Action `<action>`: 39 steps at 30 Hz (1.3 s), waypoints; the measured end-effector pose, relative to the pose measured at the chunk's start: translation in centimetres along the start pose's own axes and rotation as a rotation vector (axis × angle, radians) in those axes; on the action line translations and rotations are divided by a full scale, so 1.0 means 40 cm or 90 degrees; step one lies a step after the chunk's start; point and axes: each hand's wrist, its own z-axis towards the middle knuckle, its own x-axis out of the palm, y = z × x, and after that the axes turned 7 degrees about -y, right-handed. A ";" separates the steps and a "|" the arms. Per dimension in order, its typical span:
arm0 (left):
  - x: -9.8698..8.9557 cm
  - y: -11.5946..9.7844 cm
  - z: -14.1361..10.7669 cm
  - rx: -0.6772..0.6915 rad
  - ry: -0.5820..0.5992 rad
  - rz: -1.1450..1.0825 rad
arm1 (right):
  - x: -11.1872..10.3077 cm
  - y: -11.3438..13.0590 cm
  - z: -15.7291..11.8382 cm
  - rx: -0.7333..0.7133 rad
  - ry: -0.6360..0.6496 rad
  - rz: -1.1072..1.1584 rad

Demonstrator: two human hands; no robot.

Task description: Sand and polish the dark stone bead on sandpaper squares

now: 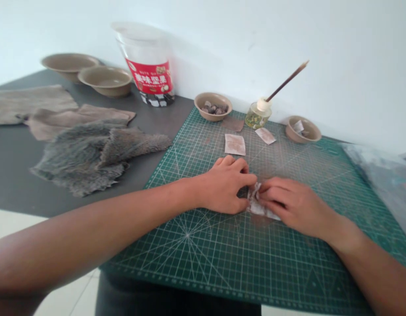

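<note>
A small whitish, brown-smudged sheet (262, 210) lies rumpled and partly folded on the green cutting mat (203, 254); I cannot tell if it is paper or cloth. My left hand (224, 186) has its thumb and fingers closed on the sheet's left end. From the other side, my right hand (290, 202) pinches its upper part, and the fingers cover much of it. Just beyond my hands lie a flat whitish square piece (235, 145) with a brown smear, a smaller whitish piece (265, 136) and a brown piece (233, 124).
Behind stand a bowl of dark lumps (213, 106), a glass jar with a brush (258, 114) and another small bowl (303, 131). Grey fur and cloth pieces (87, 149), two tan bowls (106, 81) and a clear bucket (146, 66) are left. Clear plastic (381, 180) lies right.
</note>
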 end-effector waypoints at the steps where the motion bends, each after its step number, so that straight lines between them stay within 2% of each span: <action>1: 0.000 0.000 0.000 -0.005 -0.001 0.000 | 0.000 -0.002 0.003 0.027 -0.015 -0.014; 3: 0.000 0.000 0.000 -0.009 0.000 -0.004 | -0.002 -0.004 0.006 0.047 0.002 -0.013; 5: -0.001 0.000 0.000 -0.006 0.004 -0.010 | -0.003 0.003 0.007 -0.001 0.050 0.025; 7: -0.001 -0.001 0.000 -0.002 0.006 -0.014 | -0.001 0.010 0.005 -0.039 0.056 0.039; 10: -0.002 -0.001 0.000 -0.008 0.002 -0.009 | -0.005 0.009 0.002 0.022 0.008 -0.005; 12: -0.002 -0.001 0.000 -0.012 0.001 -0.008 | -0.009 0.006 -0.001 0.053 0.022 -0.013; 14: -0.002 -0.001 0.000 -0.008 0.006 -0.010 | -0.009 0.008 -0.003 0.011 0.067 0.017; 16: -0.001 -0.001 0.001 -0.005 0.007 -0.009 | -0.003 0.011 -0.002 -0.024 0.041 0.023; 19: -0.001 -0.001 0.001 -0.012 0.005 -0.005 | -0.002 0.006 0.004 0.051 -0.016 -0.025; 21: -0.001 -0.001 0.002 -0.016 0.005 -0.009 | -0.007 0.002 0.005 0.087 -0.013 -0.034; 23: -0.002 -0.001 0.002 -0.012 0.007 -0.015 | -0.010 0.005 0.005 0.033 0.058 0.025; 25: -0.003 -0.001 0.003 -0.010 0.011 -0.015 | -0.008 0.011 0.005 0.004 0.074 0.061; 28: -0.004 -0.002 0.003 -0.015 0.009 -0.009 | -0.006 0.014 0.007 0.066 0.008 0.024; 30: -0.003 -0.002 0.003 -0.019 0.006 -0.012 | -0.008 0.015 0.007 0.088 0.017 0.025; 33: -0.002 -0.002 0.003 -0.013 0.008 -0.016 | -0.007 0.020 0.005 0.023 0.081 0.108; 35: -0.002 -0.002 0.003 -0.010 0.006 -0.012 | -0.006 0.021 0.004 0.034 0.038 0.100; 37: -0.002 -0.002 0.004 -0.013 0.002 -0.008 | -0.006 0.019 0.003 0.084 -0.006 0.056; 39: -0.002 -0.002 0.004 -0.016 0.004 -0.009 | -0.006 0.020 0.001 0.089 0.031 0.062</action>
